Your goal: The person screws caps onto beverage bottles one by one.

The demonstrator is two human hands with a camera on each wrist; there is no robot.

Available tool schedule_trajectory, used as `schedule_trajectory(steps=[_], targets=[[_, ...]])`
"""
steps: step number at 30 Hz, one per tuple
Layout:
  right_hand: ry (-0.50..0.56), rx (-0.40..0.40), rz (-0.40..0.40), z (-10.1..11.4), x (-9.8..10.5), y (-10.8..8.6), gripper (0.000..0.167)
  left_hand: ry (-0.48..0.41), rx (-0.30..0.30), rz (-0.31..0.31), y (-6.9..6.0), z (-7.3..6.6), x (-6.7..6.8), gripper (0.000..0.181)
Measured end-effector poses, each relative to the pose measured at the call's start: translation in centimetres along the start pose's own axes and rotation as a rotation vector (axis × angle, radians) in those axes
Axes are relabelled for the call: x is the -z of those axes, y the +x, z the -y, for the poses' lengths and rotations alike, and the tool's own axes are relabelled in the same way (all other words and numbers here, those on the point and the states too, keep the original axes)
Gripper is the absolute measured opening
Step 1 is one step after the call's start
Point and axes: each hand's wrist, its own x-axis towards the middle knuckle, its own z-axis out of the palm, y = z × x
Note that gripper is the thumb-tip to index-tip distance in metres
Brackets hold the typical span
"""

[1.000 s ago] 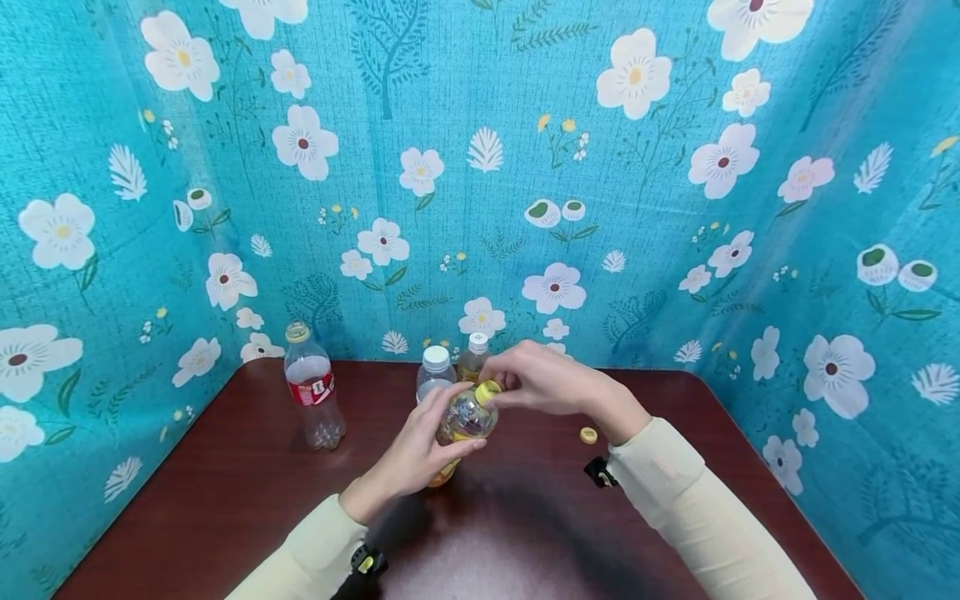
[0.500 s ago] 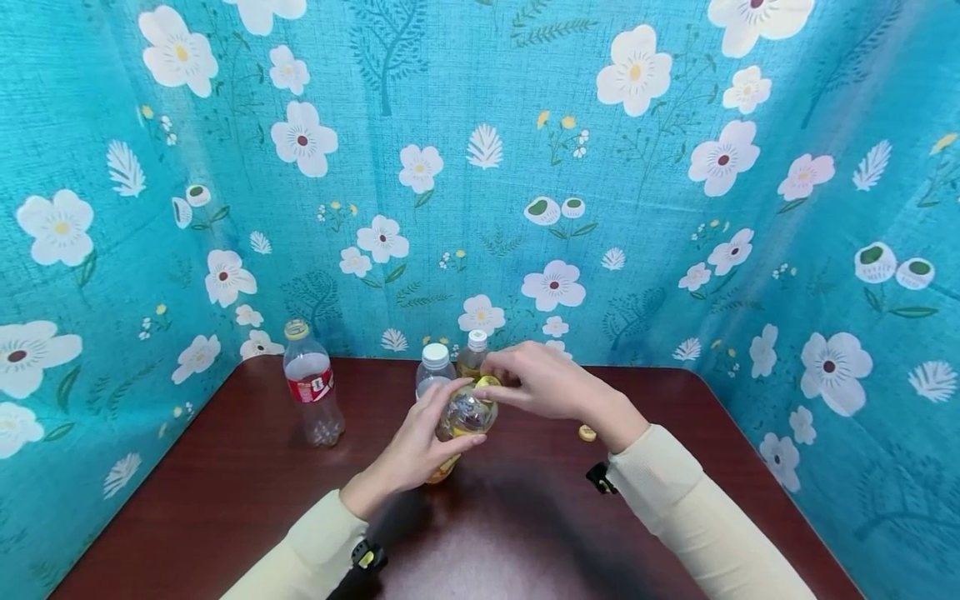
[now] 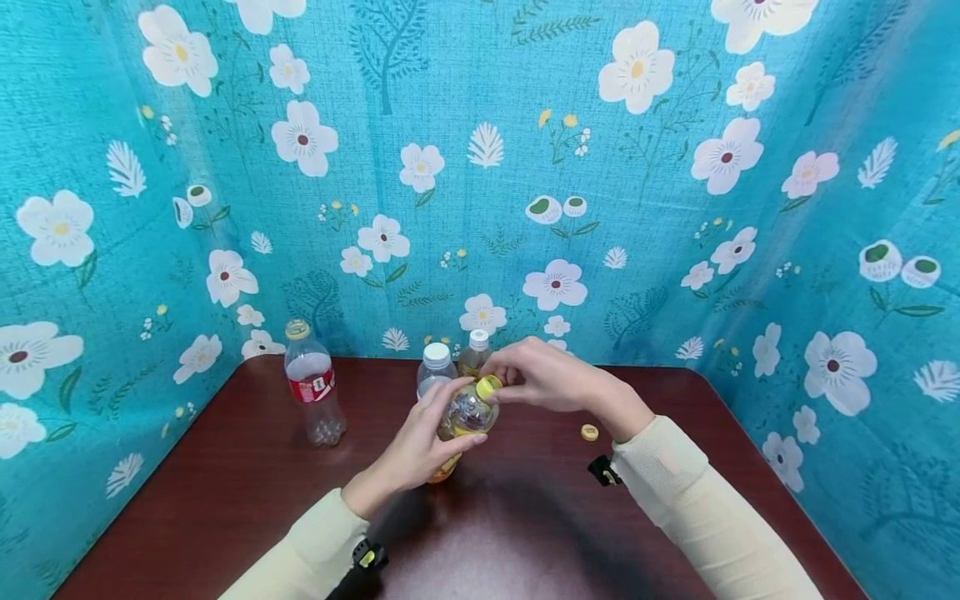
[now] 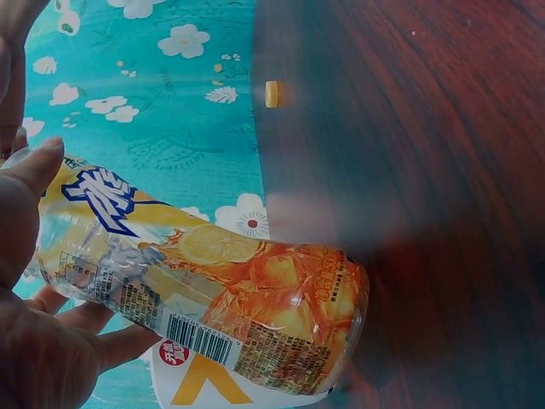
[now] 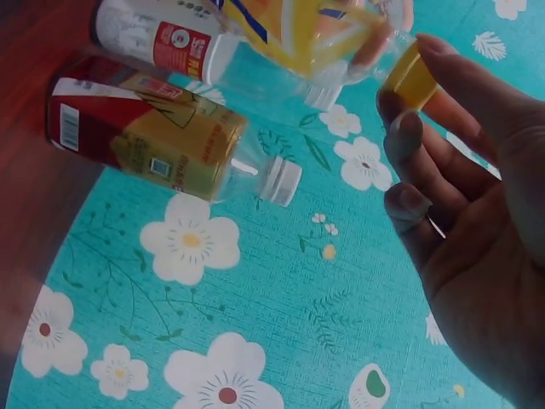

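My left hand (image 3: pixel 412 454) grips a clear plastic drink bottle (image 4: pixel 221 290) with a yellow and orange label showing lemon and ice. Its fingers and thumb wrap the upper body, and the bottle leans to the right in the head view. At the mouth sits a yellow cap (image 3: pixel 488 387), pinched between the thumb and fingers of my right hand (image 3: pixel 547 379). In the right wrist view the same yellow cap (image 5: pixel 413 83) is at the fingertips, by the bottle's neck. Whether its thread is loose cannot be seen.
Behind the held bottle stand a white-capped bottle (image 3: pixel 437 358) and a smaller white-capped one (image 5: pixel 145 128) with a gold and red label. A red-labelled bottle (image 3: pixel 312 388) stands at left. One loose yellow cap (image 3: pixel 589 432) lies on the dark table (image 3: pixel 225 500).
My right fingers have shifted around the yellow cap, covering more of it half a second ago and less now. The left hand and the bottle stay nearly in place.
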Motion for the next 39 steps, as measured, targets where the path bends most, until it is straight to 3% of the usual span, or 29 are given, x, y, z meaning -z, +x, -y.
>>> schedule_trajectory(steps=[6, 15, 20, 25, 29, 39], targets=[[-0.039, 0.021, -0.077, 0.1, -1.0, 0.3, 0.015, -0.003, 0.02, -0.024, -0.3, -0.1, 0.0, 0.075], [-0.115, -0.05, -0.172, 0.4, -2.1, 0.2, 0.019, -0.005, -0.004, -0.051, -0.3, 0.1, 0.1, 0.075], [-0.075, -0.028, -0.135, 0.6, -2.0, -0.2, 0.022, -0.022, 0.013, -0.016, -0.4, 0.1, 0.3, 0.075], [-0.049, 0.054, -0.082, 0.6, -1.4, -0.3, 0.031, -0.025, -0.012, 0.003, -0.3, 0.2, 0.5, 0.074], [-0.035, 0.073, -0.045, 0.4, -1.3, -0.3, 0.032, -0.026, -0.016, 0.023, -0.4, 0.3, 0.6, 0.074], [-0.02, 0.09, -0.037, 0.3, -1.3, -0.5, 0.026, -0.033, -0.02, 0.041, -0.4, 0.4, 0.6, 0.075]])
